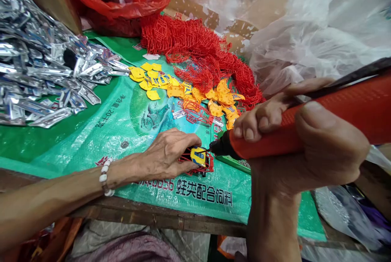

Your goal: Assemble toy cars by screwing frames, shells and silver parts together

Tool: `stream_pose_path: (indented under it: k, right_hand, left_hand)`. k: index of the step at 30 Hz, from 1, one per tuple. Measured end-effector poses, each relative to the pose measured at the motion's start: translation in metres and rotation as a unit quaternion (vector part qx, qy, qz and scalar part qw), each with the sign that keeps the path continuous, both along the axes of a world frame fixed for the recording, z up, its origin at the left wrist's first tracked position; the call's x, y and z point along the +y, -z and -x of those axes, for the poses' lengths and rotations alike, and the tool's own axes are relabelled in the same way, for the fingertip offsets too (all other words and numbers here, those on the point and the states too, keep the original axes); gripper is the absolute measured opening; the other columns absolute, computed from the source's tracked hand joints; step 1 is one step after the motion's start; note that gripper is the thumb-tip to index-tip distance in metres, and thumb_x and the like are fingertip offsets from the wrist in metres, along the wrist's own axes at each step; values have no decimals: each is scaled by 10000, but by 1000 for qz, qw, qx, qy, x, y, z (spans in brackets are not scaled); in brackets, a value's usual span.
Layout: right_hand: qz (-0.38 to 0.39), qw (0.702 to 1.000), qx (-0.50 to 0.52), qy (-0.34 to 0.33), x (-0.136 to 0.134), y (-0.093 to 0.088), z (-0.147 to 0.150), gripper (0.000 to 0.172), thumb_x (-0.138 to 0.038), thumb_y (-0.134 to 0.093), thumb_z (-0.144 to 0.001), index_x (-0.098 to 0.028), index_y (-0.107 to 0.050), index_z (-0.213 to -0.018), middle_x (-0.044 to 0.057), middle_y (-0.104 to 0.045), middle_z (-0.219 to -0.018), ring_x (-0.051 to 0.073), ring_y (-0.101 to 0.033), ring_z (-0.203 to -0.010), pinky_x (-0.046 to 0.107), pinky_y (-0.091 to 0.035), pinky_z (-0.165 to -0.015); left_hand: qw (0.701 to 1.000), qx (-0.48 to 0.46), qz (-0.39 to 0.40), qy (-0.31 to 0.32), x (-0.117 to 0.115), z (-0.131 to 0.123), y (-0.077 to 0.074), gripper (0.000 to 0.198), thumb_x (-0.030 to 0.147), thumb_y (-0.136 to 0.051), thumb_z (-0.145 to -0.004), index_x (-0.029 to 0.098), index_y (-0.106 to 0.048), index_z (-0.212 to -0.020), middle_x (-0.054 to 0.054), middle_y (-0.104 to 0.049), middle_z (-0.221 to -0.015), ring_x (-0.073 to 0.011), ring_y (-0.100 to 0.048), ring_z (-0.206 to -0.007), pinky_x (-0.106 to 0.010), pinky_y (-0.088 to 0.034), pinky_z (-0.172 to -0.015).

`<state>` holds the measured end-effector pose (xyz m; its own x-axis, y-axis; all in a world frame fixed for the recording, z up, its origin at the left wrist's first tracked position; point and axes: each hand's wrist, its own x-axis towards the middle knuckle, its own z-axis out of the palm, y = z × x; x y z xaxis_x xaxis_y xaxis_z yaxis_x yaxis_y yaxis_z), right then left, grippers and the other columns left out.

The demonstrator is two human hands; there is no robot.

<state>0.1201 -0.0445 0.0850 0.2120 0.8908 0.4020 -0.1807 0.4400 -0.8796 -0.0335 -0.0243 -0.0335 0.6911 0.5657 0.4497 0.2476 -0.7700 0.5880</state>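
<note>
Head view: a small yellow piece (198, 156), seated in a red frame (201, 167), is seen lying on the green woven sack (128, 115) near the front edge of the table, slightly left of the middle of the picture. It is pinned there by the left hand (166, 154), whose fingers are closed down on the frame's left side, palm down, the wrist marked by a white bead bracelet (105, 177). From the right, a red-handled tool (320, 119) is held in a full closed grasp by the right hand (311, 148), thumb laid on top. The tool's long axis runs from upper right down to lower left, and its black tip (218, 148) is pointed leftward, just at the right edge of the yellow piece; actual contact cannot be made out. The piece thus lies directly left of the tip, between the two hands, with the left hand the nearer. The piece's own long axis appears roughly in line with the tool. Behind it, loose yellow parts (180, 86) and a heap of red frames (198, 46) are spread.
</note>
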Motion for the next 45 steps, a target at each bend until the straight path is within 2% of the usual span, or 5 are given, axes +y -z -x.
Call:
stream_pose_path:
  k: [7, 13, 18, 24, 45]
  right_hand:
    - [-52, 996, -49, -51, 5, 0, -2, 169, -325, -739, -674, -206, -621, -691, -56, -494, -491, 85, -458, -377, 244, -433, -374]
    - [-83, 984, -19, 156, 11, 3, -27, 223, -294, -693, -652, -172, -544, -539, -43, -484, -466, 80, -451, -366, 236, -408, -353]
    - [-94, 945, -52, 309, 21, 23, -61, 195, -215, -725, -647, -169, -610, -798, -55, -542, -519, 118, -502, -389, 269, -441, -366]
    - [-83, 937, -80, 329, 18, 42, -80, 206, -262, -702, -722, -188, -605, -888, -72, -537, -536, 116, -534, -418, 270, -463, -416]
    - [-57, 936, -89, 337, 29, 51, -84, 298, -319, -754, -689, -200, -581, -900, -94, -543, -550, 110, -546, -421, 268, -479, -408]
  left_hand:
    - [1000, -3, 8, -2, -1, 1, 8, 335, 430, -632, -903, 161, -572, -1093, -51, -685, -955, -214, -635, -870, -363, -485, -806]
    - [999, -11, -32, 12, 1, 3, 3, 318, 410, -609, -925, 134, -565, -1079, -44, -687, -922, -191, -621, -806, -341, -483, -771]
    - [998, -12, -54, 43, 3, 3, 1, 302, 418, -533, -969, 145, -568, -1095, -63, -692, -958, -204, -648, -860, -347, -482, -787]
    - [989, 3, -120, 82, 5, 5, 5, 288, 418, -495, -986, 153, -551, -1082, -97, -673, -1043, -217, -632, -916, -344, -479, -788]
    - [988, -7, -140, 68, 2, 2, 9, 216, 325, -499, -995, 151, -585, -1089, -96, -687, -1066, -199, -632, -932, -355, -495, -801]
